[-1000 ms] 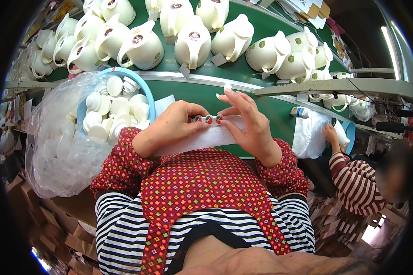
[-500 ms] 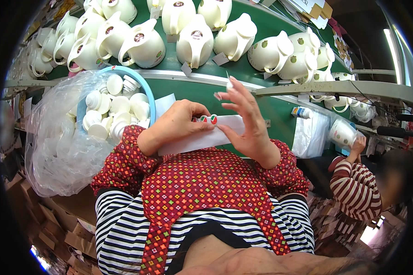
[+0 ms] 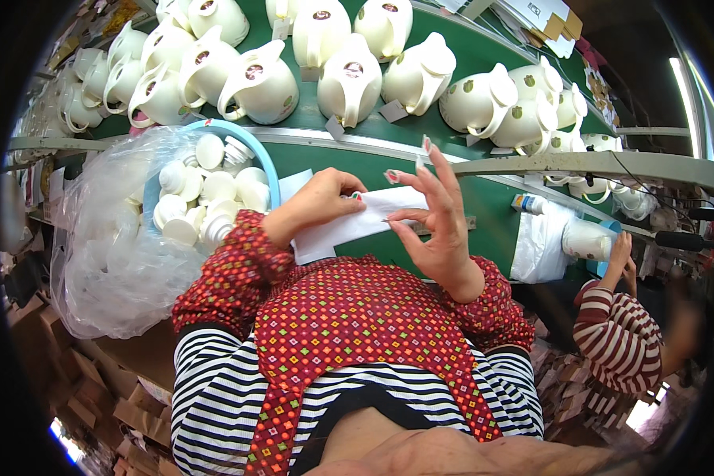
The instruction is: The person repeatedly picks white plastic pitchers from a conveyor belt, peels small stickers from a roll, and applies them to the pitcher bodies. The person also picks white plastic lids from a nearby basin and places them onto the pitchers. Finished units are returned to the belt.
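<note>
My left hand (image 3: 323, 200) is closed on a white strip of sticker backing paper (image 3: 373, 208), thumb on top. A small red-and-green sticker (image 3: 358, 197) shows at its fingertips. Beside the strip's right part is my right hand (image 3: 440, 218), its thumb and index finger pinched together. What lies in that pinch is too small to make out. The other fingers are raised and spread; small pale and reddish pieces that look like stickers (image 3: 393, 175) sit at their tips. Under my left wrist, part of another white sheet (image 3: 296, 184) shows.
A blue-rimmed basin (image 3: 273, 178) in clear plastic holds several white lids (image 3: 218, 188) at my left. Cream jugs (image 3: 349, 79) stand across the green table (image 3: 309, 139). At the right are a metal rail (image 3: 563, 163), a small bottle (image 3: 529, 204), plastic bags (image 3: 541, 242) and a co-worker handling a jug (image 3: 587, 240).
My right hand has drawn its thumb and index finger together. Two stickers showed on the strip before; now one shows by my left fingertips. The view has shifted slightly.
</note>
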Motion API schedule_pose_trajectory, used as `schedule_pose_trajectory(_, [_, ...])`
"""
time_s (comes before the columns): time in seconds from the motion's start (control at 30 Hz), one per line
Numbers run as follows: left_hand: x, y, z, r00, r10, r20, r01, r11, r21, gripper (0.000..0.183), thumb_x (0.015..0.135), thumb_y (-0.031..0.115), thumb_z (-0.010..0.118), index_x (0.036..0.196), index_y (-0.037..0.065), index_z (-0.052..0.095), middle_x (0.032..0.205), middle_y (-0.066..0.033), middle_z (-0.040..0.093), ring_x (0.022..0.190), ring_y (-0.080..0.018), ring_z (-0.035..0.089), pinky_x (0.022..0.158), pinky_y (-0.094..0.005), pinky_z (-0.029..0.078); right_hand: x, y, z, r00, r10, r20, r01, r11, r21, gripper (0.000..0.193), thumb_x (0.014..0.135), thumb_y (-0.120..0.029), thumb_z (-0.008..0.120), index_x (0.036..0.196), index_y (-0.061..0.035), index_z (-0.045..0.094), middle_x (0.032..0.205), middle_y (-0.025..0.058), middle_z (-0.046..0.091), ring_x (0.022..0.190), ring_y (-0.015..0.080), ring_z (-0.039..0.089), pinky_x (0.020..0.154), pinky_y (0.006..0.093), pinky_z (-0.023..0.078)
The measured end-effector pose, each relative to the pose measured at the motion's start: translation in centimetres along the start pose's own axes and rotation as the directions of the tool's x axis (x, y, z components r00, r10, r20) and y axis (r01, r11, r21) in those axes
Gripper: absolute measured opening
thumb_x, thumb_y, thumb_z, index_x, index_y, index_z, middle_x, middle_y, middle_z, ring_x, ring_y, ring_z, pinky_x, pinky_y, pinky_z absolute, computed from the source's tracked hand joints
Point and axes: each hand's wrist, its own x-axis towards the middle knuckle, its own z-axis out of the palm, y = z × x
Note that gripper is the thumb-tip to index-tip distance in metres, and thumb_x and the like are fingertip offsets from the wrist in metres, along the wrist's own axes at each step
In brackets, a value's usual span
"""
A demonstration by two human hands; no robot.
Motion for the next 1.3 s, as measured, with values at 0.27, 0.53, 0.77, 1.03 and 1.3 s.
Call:
schedule_pose_trajectory(0.27, [6.5, -11.7, 4.7, 0.991, 0.076, -0.112, 0.011, 0.777, 0.629, 0.041, 0.083, 0.021, 0.080, 0.121, 0.007, 0.073, 0.111, -0.0204, 0.073, 0.103, -0.0357, 0.070, 0.092, -0.0467, 0.054, -0.9, 0.7, -0.4, 0.996, 0.073, -0.049, -0.075, 0.997, -0.023, 0.084, 0.083, 0.016, 0.071, 0.156, -0.0078, 0.038, 0.167, 0.0224, 0.019, 0.134, 0.0335, 0.057, 0.085, 0.0313, 0.065])
schedule_pose_trajectory(0.53, [12.5, -3.6, -11.0, 0.373, 0.311, -0.874, -0.332, 0.925, 0.188, 0.026, 0.092, 0.013, 0.068, 0.111, -0.003, 0.060, 0.110, -0.0203, 0.062, 0.098, -0.0296, 0.066, 0.089, -0.0425, 0.053, -1.3, 0.3, -1.6, 0.980, 0.136, -0.144, -0.142, 0.990, -0.028, 0.085, 0.082, 0.017, 0.071, 0.156, -0.0075, 0.037, 0.167, 0.0217, 0.018, 0.135, 0.0329, 0.055, 0.083, 0.0332, 0.066])
schedule_pose_trajectory(0.77, [21.5, -2.4, -20.9, 0.689, -0.052, -0.723, 0.269, 0.944, 0.189, 0.046, 0.092, 0.030, 0.073, 0.114, -0.010, 0.067, 0.118, -0.0249, 0.070, 0.108, -0.0373, 0.068, 0.096, -0.0419, 0.054, -1.5, -0.9, -1.0, 0.972, 0.145, -0.184, -0.163, 0.983, -0.082, 0.087, 0.082, 0.018, 0.071, 0.157, -0.0075, 0.034, 0.166, 0.0235, 0.016, 0.136, 0.0355, 0.055, 0.082, 0.0328, 0.066])
schedule_pose_trajectory(1.03, [24.5, -1.3, -23.4, 0.840, -0.078, -0.536, -0.099, 0.951, -0.294, 0.030, 0.103, 0.024, 0.065, 0.104, -0.005, 0.073, 0.099, -0.0141, 0.077, 0.089, -0.0201, 0.070, 0.083, -0.0334, 0.056, -2.7, -1.8, -1.2, 0.959, 0.195, -0.206, -0.226, 0.965, -0.136, 0.093, 0.081, 0.017, 0.071, 0.159, -0.0082, 0.028, 0.169, 0.0188, 0.015, 0.137, 0.0350, 0.052, 0.084, 0.0336, 0.065])
schedule_pose_trajectory(1.3, [19.1, 1.6, -27.0, 0.830, -0.008, -0.558, -0.411, 0.668, -0.620, 0.022, 0.108, 0.020, 0.047, 0.099, 0.002, 0.056, 0.069, -0.0014, 0.048, 0.061, -0.0156, 0.048, 0.065, -0.0361, 0.050, -2.9, -1.9, -0.4, 0.958, 0.173, -0.227, -0.205, 0.971, -0.126, 0.092, 0.080, 0.018, 0.071, 0.158, -0.0076, 0.030, 0.168, 0.0193, 0.016, 0.136, 0.0351, 0.053, 0.082, 0.0332, 0.065])
